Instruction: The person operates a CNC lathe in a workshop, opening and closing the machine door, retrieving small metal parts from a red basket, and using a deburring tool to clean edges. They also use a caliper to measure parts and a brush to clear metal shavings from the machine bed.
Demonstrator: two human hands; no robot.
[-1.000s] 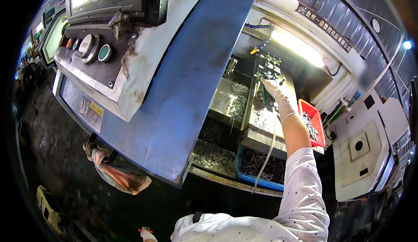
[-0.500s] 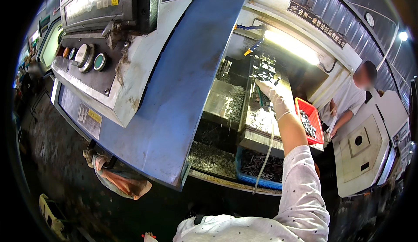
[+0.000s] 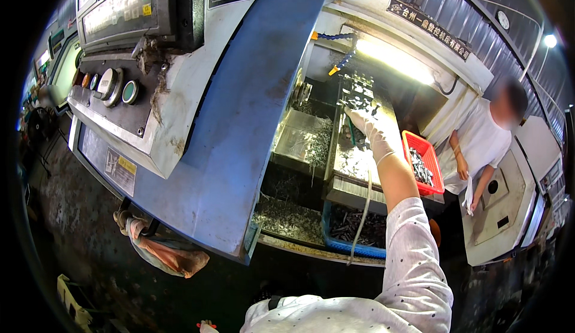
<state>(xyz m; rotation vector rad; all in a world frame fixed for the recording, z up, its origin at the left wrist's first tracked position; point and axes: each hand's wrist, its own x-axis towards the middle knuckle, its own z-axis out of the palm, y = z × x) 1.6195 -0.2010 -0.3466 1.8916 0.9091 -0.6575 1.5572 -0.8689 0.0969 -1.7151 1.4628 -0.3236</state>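
Note:
My right hand [image 3: 366, 126], in a pale glove, reaches far into the lit machine bay. Its fingers close round a slim green tool [image 3: 350, 130], which looks like an air blow gun; the palm hides part of it. A pale hose [image 3: 362, 219] hangs from under the wrist down over the bay's front edge. Just beyond the fingertips lies a dark fixture [image 3: 360, 96] with bright metal pieces on it. Low at the bottom edge, my left hand [image 3: 208, 327] is barely in view, closed on a small red thing [image 3: 200, 325] whose kind I cannot make out.
A red basket [image 3: 440, 180] of metal parts stands right of my forearm; a blue crate [image 3: 353, 248] of dark parts sits below. Metal chips [image 3: 287, 219] cover the tray. The blue door [image 3: 239, 123] bounds the left. A co-worker [image 3: 485, 141] stands at right, holding something white.
The whole view has shifted slightly left. The co-worker stands nearer and shows larger. My right hand stays at the fixture with the green tool, its fingers a little shifted.

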